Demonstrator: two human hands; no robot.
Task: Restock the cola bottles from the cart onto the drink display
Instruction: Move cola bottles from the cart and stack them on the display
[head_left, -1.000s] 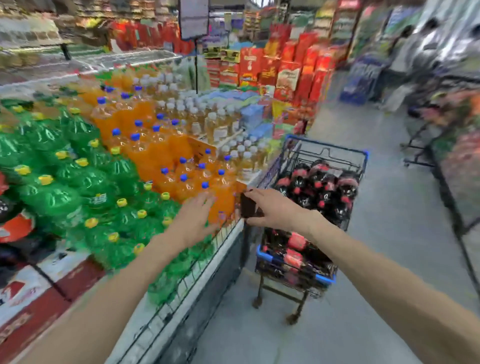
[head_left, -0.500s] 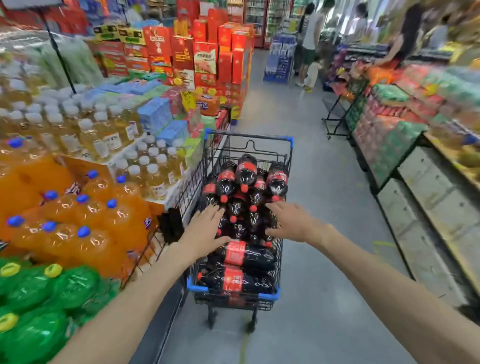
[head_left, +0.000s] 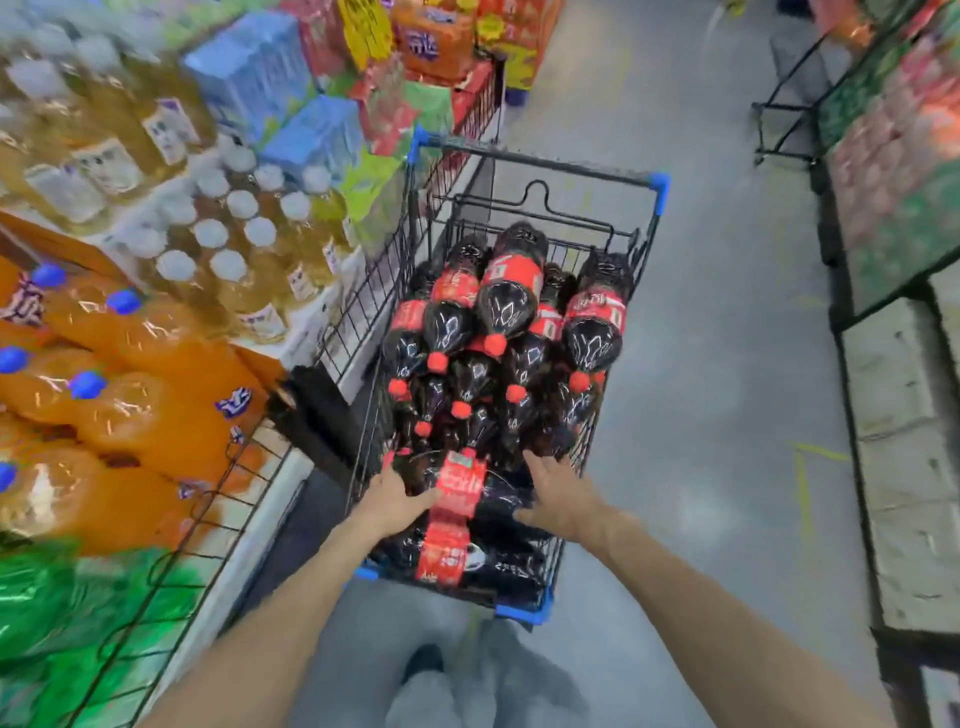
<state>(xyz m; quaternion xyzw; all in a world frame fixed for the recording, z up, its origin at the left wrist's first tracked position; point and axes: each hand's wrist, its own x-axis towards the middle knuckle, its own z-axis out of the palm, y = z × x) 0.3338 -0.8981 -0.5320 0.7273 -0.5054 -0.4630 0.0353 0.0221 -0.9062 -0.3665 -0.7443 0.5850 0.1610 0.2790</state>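
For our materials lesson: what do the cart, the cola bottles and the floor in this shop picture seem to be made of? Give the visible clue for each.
Cart: likely metal wire, dark coated; thin rigid bars in a grid, blue probably plastic corners.
Cola bottles: likely clear glossy plastic; sharp highlights on dark contents, red printed labels.
Floor: probably smooth grey concrete or coating; dull sheen.

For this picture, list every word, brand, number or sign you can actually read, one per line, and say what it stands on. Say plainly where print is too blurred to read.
No text here can be read with certainty.
Red labels on the cola bottles in the cart: white lettering, blurred.
Orange box at the top: large blue-white characters, blurred.
White labels on the pale yellow bottles: too small.
Orange soda bottles: purple-white labels, smeared.
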